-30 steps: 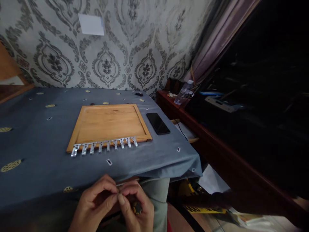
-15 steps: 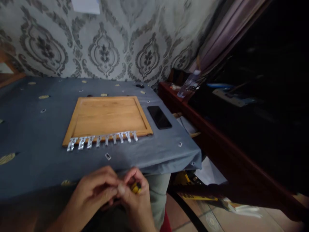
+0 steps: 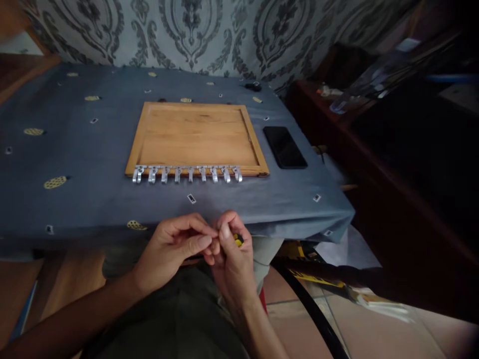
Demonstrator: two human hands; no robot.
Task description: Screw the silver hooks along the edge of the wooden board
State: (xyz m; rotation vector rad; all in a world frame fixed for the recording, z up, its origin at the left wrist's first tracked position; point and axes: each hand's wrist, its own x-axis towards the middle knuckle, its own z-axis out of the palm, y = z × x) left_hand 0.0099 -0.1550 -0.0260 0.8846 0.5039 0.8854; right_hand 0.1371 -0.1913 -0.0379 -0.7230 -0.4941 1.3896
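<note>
My left hand (image 3: 175, 247) is over my lap at the table's front edge, thumb and fingers pinched together. Whatever lies between them is too small to make out. Its fingertips meet those of my right hand (image 3: 235, 252), which is closed around a yellow-and-black handle (image 3: 238, 240); only the handle's end shows, the rest is hidden in the palm. Beyond both hands, a framed wooden panel (image 3: 194, 137) lies flat on the table. Several small silver metal hooks (image 3: 190, 173) stand in a row along its near edge, their curved ends hanging over it.
A blue-grey cloth with printed patches covers the table (image 3: 93, 164). To the panel's right lies a black phone (image 3: 285, 147). A small dark object (image 3: 253, 87) is near the wall. At right stands a dark red wooden unit (image 3: 318, 119) holding a clear plastic bottle (image 3: 340, 103).
My view has tipped downward and shifted left, so the table and panel appear higher and further right. Both hands stay together at the fingertips, the yellow-and-black handle still in my right hand.
</note>
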